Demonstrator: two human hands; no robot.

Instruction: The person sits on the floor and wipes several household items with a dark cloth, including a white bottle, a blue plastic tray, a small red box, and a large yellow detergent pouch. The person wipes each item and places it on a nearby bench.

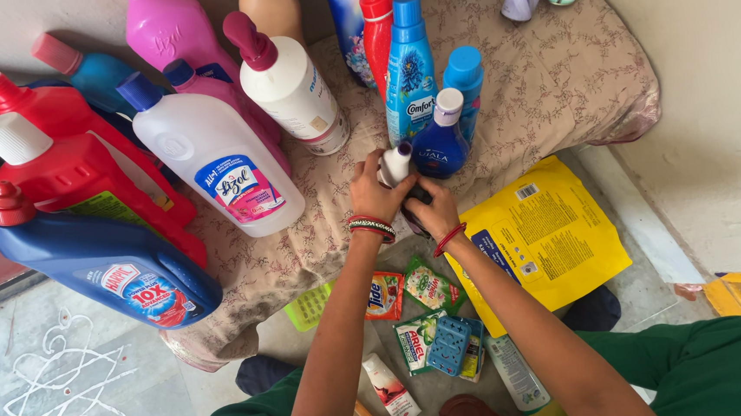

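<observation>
**Two hands close on a small bottle among cleaning supplies**

Both hands meet over the edge of a patterned cloth. The left hand is curled shut around a small white bottle, of which only the neck and dark tip show above the fingers. The right hand is also closed, gripping something dark just below the bottle; whether it is the bottle's base or a separate piece cannot be made out, since the fingers hide it.

Just beyond the hands stand a squat dark-blue bottle and two taller blue bottles. Farther left lie a clear bottle and a white pump bottle, with red jugs and a large blue bottle beyond them, partly overlapping. Bottles at the top edge are cut off by the frame.

To the right of the hands lies a yellow pouch. Below the wrists, small sachets and a blue brush sit on the floor, partly hidden by the forearms.
</observation>
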